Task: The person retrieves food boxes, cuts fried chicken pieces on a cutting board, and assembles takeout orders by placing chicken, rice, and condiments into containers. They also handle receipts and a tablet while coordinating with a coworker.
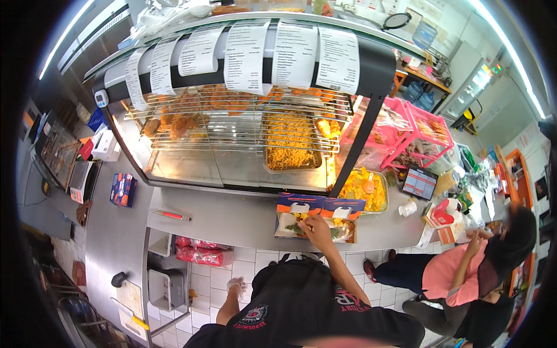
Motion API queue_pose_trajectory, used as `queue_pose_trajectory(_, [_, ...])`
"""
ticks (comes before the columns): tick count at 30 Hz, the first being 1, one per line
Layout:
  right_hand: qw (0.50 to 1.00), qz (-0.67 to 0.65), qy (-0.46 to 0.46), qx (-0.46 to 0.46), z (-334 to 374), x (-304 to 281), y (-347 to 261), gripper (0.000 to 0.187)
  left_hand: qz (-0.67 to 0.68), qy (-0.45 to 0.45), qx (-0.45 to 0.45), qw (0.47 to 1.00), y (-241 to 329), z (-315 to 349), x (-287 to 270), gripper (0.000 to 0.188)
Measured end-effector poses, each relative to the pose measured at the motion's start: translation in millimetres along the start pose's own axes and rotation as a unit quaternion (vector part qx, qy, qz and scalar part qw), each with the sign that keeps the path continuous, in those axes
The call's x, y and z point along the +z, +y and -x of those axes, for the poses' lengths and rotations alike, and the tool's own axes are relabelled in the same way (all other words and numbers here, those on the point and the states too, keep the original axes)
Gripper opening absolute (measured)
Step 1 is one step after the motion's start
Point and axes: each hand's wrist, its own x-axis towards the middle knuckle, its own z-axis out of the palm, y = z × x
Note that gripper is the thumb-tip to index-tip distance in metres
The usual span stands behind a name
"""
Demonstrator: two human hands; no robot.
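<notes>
Two open cardboard food boxes stand side by side on the steel counter, their purple and orange lids raised. My right hand point(316, 229) reaches over the left box point(280, 228), fingers pinched at the food; what they hold is hidden. White rice, green leaves and yellow bits lie in that box. The right box point(353, 234) also contains food, with my wrist beside it. My left hand point(237, 285), in a loose clear plastic glove, hangs below the counter edge, fingers loosely apart and apparently holding nothing. Just behind the right box is a metal tray point(385, 207) of yellow food.
A heated glass cabinet point(238, 187) holds fried pieces and a noodle tray point(293, 169), with paper slips hanging above. A red pen point(169, 214), folded boxes point(123, 190) and a yellow-handled knife point(132, 315) lie left. A tablet point(419, 182) and another person point(455, 267) are right.
</notes>
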Motion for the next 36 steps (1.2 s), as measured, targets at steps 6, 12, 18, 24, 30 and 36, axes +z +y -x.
queue_pose_trajectory(6, [0.977, -0.113, -0.045, 0.173, 27.6, -34.9, 8.2, 0.020, -0.037, -0.044, 0.085, 0.995, 49.2, -27.7, 31.4, 0.027])
queue_pose_trajectory(12, [0.971, -0.112, -0.008, 0.211, 41.1, -58.3, 38.2, 0.018, -0.371, -0.114, 0.427, 0.817, 101.6, -73.8, 64.3, 0.040])
queue_pose_trajectory(18, [0.982, -0.103, 0.044, 0.153, 45.5, -60.4, 54.3, 0.016, -0.294, -0.138, 0.259, 0.910, 120.7, -89.1, 82.9, 0.050])
queue_pose_trajectory(24, [0.979, -0.044, -0.004, 0.198, 7.5, -81.7, 14.2, 0.019, -0.233, -0.109, 0.169, 0.951, 84.8, -63.4, 62.9, 0.042])
queue_pose_trajectory(30, [0.900, -0.171, 0.380, -0.126, -200.9, -188.2, -86.7, 0.034, -0.139, -0.050, 0.050, 0.988, 28.9, -39.0, 36.3, 0.040])
queue_pose_trajectory(36, [0.879, -0.076, 0.470, 0.008, -288.8, -246.4, -187.4, 0.050, -0.160, -0.071, 0.005, 0.985, 14.9, -28.9, 15.9, 0.038])
